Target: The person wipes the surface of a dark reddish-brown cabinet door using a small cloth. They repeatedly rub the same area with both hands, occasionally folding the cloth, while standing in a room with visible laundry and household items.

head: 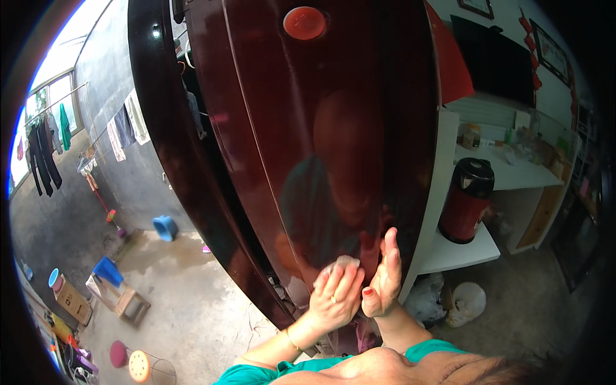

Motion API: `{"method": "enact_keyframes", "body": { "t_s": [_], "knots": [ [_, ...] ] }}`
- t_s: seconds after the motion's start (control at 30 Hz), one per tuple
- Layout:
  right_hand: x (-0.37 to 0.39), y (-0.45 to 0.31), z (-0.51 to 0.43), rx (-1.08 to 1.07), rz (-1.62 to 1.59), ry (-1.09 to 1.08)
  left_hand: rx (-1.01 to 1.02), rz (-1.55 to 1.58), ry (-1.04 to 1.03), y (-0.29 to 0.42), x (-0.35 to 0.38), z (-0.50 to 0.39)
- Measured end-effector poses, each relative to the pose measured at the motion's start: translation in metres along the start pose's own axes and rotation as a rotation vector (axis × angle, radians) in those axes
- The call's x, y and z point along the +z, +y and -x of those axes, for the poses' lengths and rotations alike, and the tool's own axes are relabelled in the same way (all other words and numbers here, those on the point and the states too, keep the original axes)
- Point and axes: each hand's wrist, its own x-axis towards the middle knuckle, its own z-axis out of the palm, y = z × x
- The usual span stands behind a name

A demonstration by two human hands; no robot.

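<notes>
Before me stands a glossy dark red door or panel (260,96) that mirrors a person in a green top. My left hand (337,293), wearing a ring and bracelet, presses a crumpled pale cloth or tissue (350,261) against its lower part. The cloth shows above and beside the fingertips. Close on the right is my right hand (385,281), fingers upward and thumb apart, with nothing seen in it. It is near or against the panel; contact is not clear. A round red disc (304,23) is on the upper panel.
At right, a red-and-black electric kettle (467,199) stands on a white shelf (462,255), above plastic bags (426,298). A dark frame (192,202) borders the panel at left. Beyond it are a blue basin (165,228), a small wooden chair (131,303) and stools (139,365).
</notes>
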Motion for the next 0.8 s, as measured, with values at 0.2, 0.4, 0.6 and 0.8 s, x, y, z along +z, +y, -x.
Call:
{"method": "enact_keyframes", "body": {
  "t_s": [0.2, 0.4, 0.6, 0.8],
  "knots": [
    [0.000, 0.000, 0.001, 0.018, 0.012, -0.030, 0.081, 0.006, -0.003, -0.001, 0.003, 0.011],
    [0.000, -0.003, 0.005, 0.072, -0.039, 0.000, 0.097, 0.126, -0.108, -0.046, -0.036, -0.175],
    [-0.001, -0.001, 0.008, 0.086, -0.042, 0.013, 0.101, 0.057, 0.164, -0.047, -0.034, -0.214],
    [-0.001, 0.000, 0.005, 0.037, -0.046, 0.009, -0.023, 0.000, 0.060, -0.001, 0.000, -0.039]
  ]
}}
